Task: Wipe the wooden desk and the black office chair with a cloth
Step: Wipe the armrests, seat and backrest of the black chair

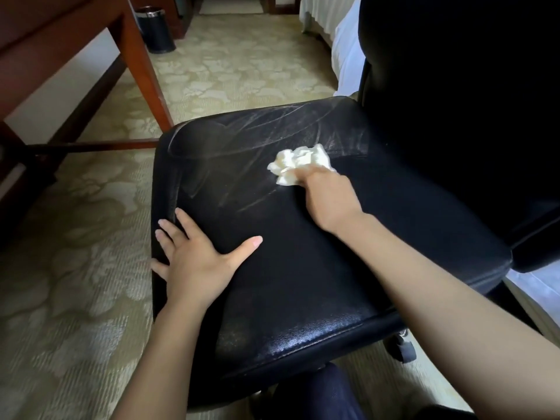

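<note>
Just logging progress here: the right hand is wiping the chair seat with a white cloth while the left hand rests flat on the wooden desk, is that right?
Not quite. The head view shows the left hand resting flat on the front left corner of the black chair seat, not on the wooden desk, which stands apart at upper left. The rest holds: the right hand is pressing the crumpled white cloth on the seat.

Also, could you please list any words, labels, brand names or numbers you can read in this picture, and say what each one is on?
None: no readable text shows anywhere.
Black office chair: no label or brand visible on the seat or backrest.
Cloth: plain white, held in the right hand.
Wooden desk: no markings.
Black bin: no lettering that I can make out.
</note>
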Demonstrator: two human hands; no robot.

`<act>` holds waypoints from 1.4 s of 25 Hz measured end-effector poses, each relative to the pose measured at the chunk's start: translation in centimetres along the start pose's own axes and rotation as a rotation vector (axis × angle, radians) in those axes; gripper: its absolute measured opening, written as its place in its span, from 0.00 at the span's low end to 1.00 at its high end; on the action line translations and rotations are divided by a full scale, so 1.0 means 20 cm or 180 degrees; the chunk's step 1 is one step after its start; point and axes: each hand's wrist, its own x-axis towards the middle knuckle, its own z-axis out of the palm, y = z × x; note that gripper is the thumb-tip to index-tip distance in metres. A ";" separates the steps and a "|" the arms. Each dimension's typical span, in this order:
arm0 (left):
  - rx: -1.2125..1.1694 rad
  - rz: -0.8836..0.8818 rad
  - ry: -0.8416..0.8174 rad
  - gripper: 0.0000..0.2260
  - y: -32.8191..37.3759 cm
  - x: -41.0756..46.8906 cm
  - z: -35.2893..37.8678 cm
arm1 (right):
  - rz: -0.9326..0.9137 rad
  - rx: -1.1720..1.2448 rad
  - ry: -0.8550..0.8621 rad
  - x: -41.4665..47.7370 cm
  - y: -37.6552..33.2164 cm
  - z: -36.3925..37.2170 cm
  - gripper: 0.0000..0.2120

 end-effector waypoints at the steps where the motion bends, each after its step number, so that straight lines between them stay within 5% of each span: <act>1: 0.0012 -0.0005 0.0019 0.60 -0.01 0.00 0.00 | -0.0234 0.0073 -0.0044 -0.01 -0.10 0.01 0.23; 8: -0.0022 0.0040 0.0043 0.61 -0.02 0.02 0.01 | -0.1735 0.0558 -0.0661 -0.02 -0.35 0.10 0.25; 14: -0.0031 0.0051 -0.0008 0.61 -0.02 0.02 0.01 | -0.1238 0.0815 -0.0442 -0.04 -0.09 0.03 0.26; 20: 0.0016 -0.0003 -0.0021 0.60 -0.01 0.01 0.00 | 0.0102 0.0238 -0.0121 0.08 0.12 0.04 0.21; 23: 0.0056 -0.0060 -0.0022 0.59 0.00 -0.02 0.01 | 0.0328 0.0042 -0.0157 0.09 0.04 0.03 0.24; 31: -0.0724 0.0182 0.0306 0.52 0.00 -0.18 0.09 | -0.0770 -0.0021 -0.0203 -0.07 -0.13 0.02 0.25; 35: -0.1332 0.0036 0.0684 0.57 -0.13 -0.27 0.09 | -0.1419 0.0288 -0.0331 -0.19 -0.19 -0.01 0.28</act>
